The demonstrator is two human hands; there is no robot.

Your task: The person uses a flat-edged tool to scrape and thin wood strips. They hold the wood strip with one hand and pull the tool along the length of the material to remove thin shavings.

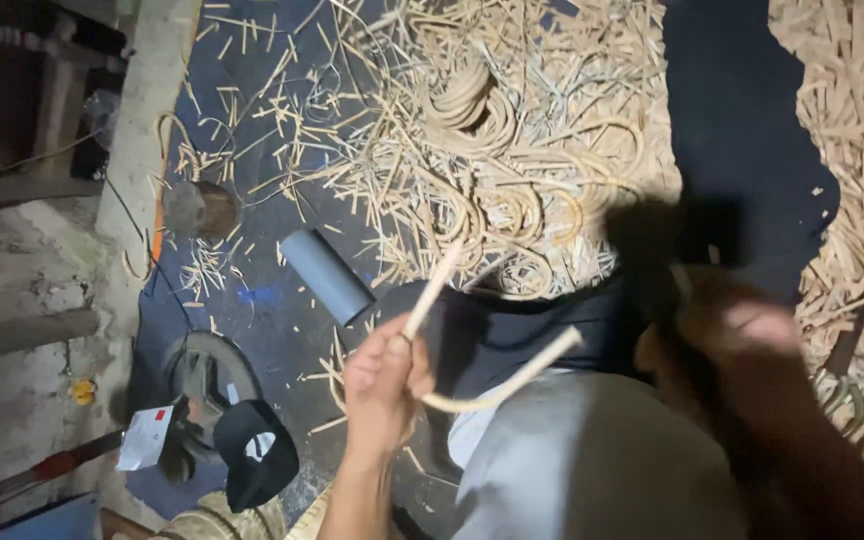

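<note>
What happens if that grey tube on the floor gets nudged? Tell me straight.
The grey tube lies on its side, round and smooth, so it would probably roll across the dark mat. It looks hollow at its lower end, so likely light. The scattered cane strips beside it might stop it quickly.

We are seeing a pale tan bent cane strip [492,385], a plain grey plastic tube [327,275], straw-coloured cane scraps [472,150] littering a dark blue floor mat [252,120], and a black cap [257,465].
</note>
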